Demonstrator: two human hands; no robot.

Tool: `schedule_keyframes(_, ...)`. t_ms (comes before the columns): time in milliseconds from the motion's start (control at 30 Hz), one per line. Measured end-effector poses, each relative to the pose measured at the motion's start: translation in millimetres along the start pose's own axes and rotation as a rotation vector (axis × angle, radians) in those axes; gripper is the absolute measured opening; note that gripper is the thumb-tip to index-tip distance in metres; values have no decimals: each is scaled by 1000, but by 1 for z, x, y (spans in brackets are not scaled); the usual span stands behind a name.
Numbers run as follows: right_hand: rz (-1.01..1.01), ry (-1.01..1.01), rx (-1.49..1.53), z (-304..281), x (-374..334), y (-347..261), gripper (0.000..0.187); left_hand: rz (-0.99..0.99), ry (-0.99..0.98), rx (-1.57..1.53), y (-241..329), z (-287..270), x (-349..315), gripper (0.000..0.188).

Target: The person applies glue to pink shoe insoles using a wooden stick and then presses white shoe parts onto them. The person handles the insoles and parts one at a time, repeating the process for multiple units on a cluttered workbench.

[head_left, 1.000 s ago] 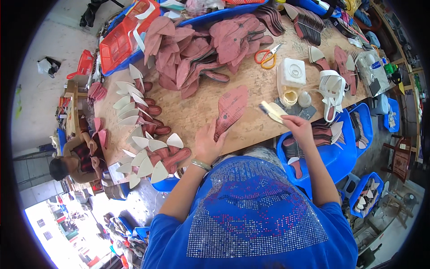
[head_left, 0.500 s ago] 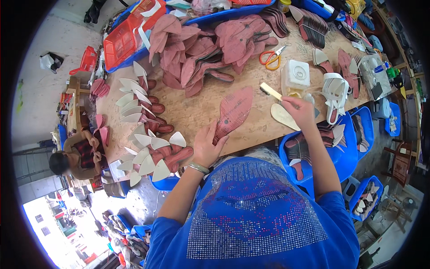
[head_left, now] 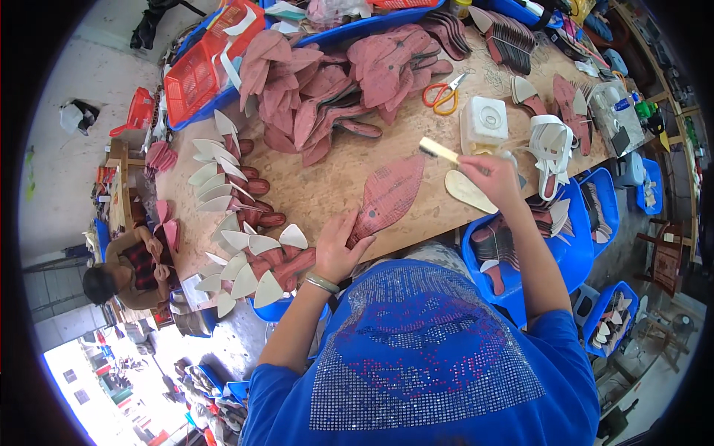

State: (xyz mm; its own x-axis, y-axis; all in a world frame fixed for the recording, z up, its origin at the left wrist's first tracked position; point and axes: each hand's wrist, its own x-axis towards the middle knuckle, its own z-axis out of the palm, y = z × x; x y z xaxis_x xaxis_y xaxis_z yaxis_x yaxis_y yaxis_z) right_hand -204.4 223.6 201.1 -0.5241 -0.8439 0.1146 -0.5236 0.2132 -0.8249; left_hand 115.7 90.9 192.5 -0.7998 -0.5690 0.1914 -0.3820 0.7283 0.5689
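Observation:
My left hand grips the narrow end of a reddish, sole-shaped shoe piece at the front of the table, thumb along its near edge. The broad end of this piece points away and to the right. In my right hand is a small brush with a pale handle. Its dark bristles are close to the piece's broad end; whether they touch it I cannot tell. Below my right hand lies a cream sole-shaped piece at the table edge. A white square container stands just beyond.
Reddish shoe pieces are heaped at the back. Pieces with white tips line the left side. Orange-handled scissors lie near the container, white straps farther right. Blue bins stand below the table's right edge. Another person sits at far left.
The brush's bristles and the shoe piece's broad end have come closer together. Both hands keep their holds. The whole view has shifted slightly.

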Motion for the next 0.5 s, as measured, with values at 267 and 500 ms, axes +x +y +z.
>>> schedule_keyframes(267, -308, -181, 45, 25, -18, -86, 16, 59, 53, 127, -1, 6, 2, 63)
schedule_keyframes(500, -125, 22, -383, 32, 1, -29, 14, 49, 86, 172, -1, 6, -6, 59)
